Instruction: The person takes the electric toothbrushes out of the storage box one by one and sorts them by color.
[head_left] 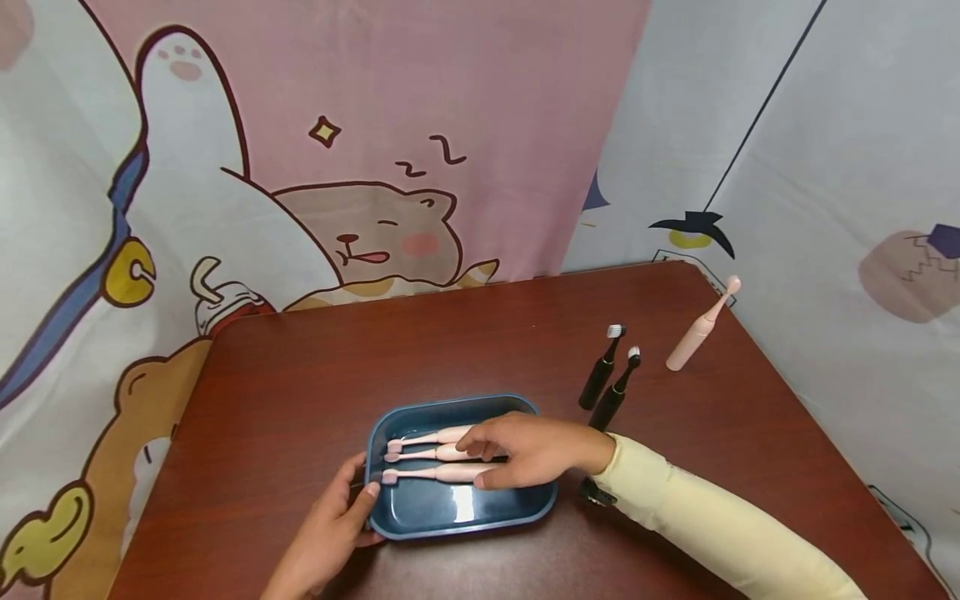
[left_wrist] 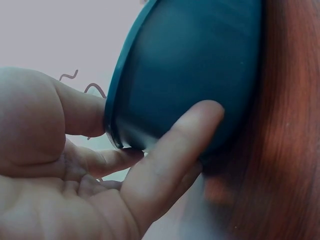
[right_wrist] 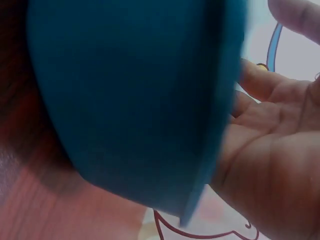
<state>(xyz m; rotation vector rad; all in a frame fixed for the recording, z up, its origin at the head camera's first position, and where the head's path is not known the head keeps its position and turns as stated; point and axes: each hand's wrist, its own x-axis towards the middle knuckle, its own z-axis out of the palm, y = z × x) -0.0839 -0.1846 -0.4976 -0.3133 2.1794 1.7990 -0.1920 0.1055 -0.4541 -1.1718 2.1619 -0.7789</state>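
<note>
A dark blue plastic basin (head_left: 408, 510) rests on the table. In it, side by side, lie three pale pink electric toothbrushes (head_left: 453, 472), heads toward the left. My left hand (head_left: 333, 512) grips the basin's left end, thumb at the rim and fingers against the outer wall (left_wrist: 185, 65). Over the basin's right part is my right hand (head_left: 528, 450), thumb and fingers spread apart above the toothbrush handles, which it partly covers. The right wrist view shows this hand (right_wrist: 275, 130) behind the basin's wall (right_wrist: 125, 100), its fingertips partly hidden.
Two black electric toothbrushes (head_left: 597, 382) lie right of the basin, one partly behind my right wrist. Farther right is another pink electric toothbrush (head_left: 690, 343). Cartoon-printed cloth (head_left: 525, 125) hangs along the back and sides of the brown table (head_left: 315, 375).
</note>
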